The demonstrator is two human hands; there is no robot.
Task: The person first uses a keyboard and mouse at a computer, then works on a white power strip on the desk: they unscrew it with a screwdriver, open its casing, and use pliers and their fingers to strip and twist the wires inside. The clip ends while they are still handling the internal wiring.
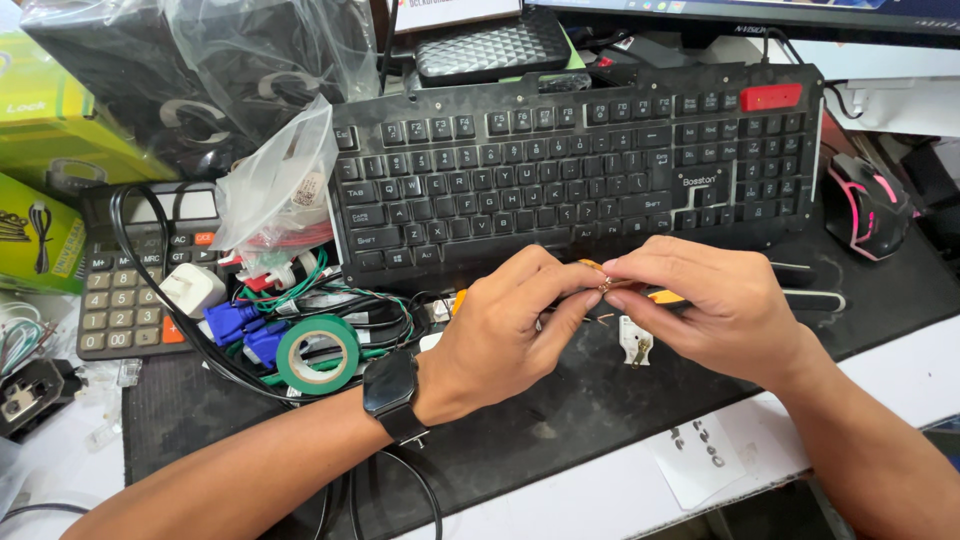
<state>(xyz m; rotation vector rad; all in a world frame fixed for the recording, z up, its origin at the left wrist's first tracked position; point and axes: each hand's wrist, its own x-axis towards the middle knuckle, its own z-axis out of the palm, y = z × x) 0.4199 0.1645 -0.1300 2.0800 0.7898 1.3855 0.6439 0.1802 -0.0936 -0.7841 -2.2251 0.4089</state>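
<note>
I see two hands meeting at centre: my left hand (500, 325) and right hand (715, 305) both pinch one small copper wire end (606, 285) between fingertips. At four o'clock, one paper scrap (700, 455) holds about five screws. At nine o'clock lie one green tape roll (318, 353) and one calculator (135, 290). At ten o'clock, one plastic bag (280, 185) contains red cables. At twelve, one keyboard (580, 165); at two, one mouse (868, 205).

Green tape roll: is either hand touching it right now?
No. The green tape roll lies apart, beyond the left hand; both it and the right hand pinch a small wire piece.
</note>
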